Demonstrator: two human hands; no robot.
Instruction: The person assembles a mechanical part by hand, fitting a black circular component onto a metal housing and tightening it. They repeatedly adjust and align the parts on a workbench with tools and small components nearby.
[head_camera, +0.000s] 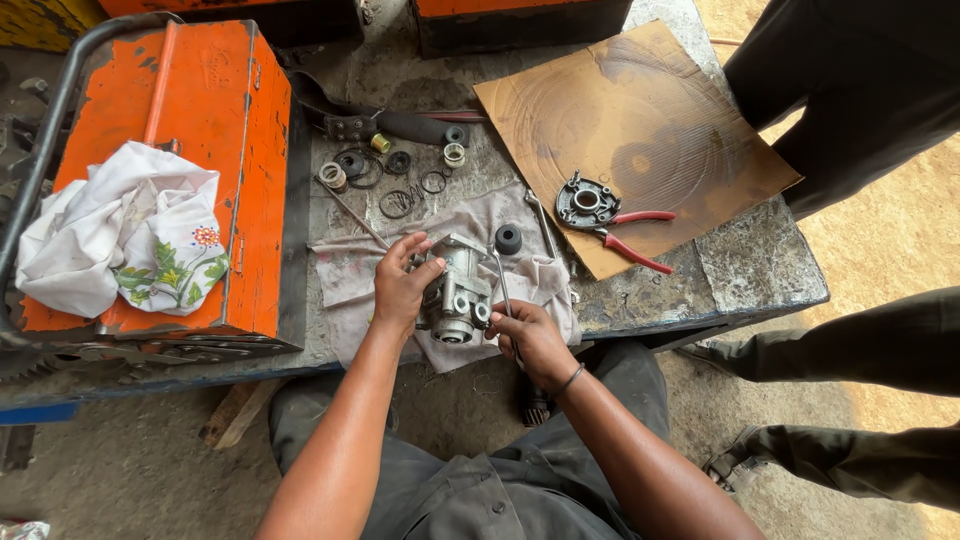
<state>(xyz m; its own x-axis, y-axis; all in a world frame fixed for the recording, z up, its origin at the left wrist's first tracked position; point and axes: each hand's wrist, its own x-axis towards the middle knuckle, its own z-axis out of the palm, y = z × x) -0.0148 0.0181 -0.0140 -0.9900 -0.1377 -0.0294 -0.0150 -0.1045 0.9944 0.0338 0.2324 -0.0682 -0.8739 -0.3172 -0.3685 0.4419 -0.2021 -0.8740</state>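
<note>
1. Left hand (402, 283) wraps around the top of the grey cast-metal valve body with round ports (455, 293), fingers curled over it, gripping firm.
2. Right hand (531, 338) is clenched on a thin steel rod-like tool (503, 290), its shaft rising beside the valve body's right side.
3. The valve body sits on a stained pale cloth (345, 272) spread at the near edge of the worn grey desk (750, 275).
4. A small black rubber cap (508, 239) rests on the cloth just behind the tool.
5. Loose rings and seals (398, 203) lie scattered toward the desk's far edge.
6. Red-handled pliers (630, 238) and a dark round flange (586, 201) rest on a brown cardboard sheet (640, 110) at the desk's right side.
7. An orange metal toolbox (215, 130) occupies the left end, with a white floral rag (125, 230) on top.
8. Another person's dark trouser legs (860, 90) stand past the right edge.
</note>
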